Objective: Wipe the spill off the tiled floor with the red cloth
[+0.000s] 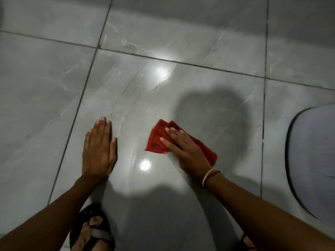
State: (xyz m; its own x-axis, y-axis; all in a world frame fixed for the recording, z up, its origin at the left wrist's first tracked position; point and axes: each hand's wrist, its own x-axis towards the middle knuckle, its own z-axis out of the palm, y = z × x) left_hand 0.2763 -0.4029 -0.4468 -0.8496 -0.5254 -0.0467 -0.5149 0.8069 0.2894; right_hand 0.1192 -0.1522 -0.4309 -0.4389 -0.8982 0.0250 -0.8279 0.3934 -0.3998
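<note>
I saw the right hand [188, 151] pressed flat on the red cloth [157, 140], its grip unclenched; the left hand [98, 151] lay open on the tiled floor [45, 98].

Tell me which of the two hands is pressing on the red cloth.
The right hand, with bands on its wrist, presses the crumpled red cloth onto the grey tiled floor. The left hand lies flat on bare tile.
</note>
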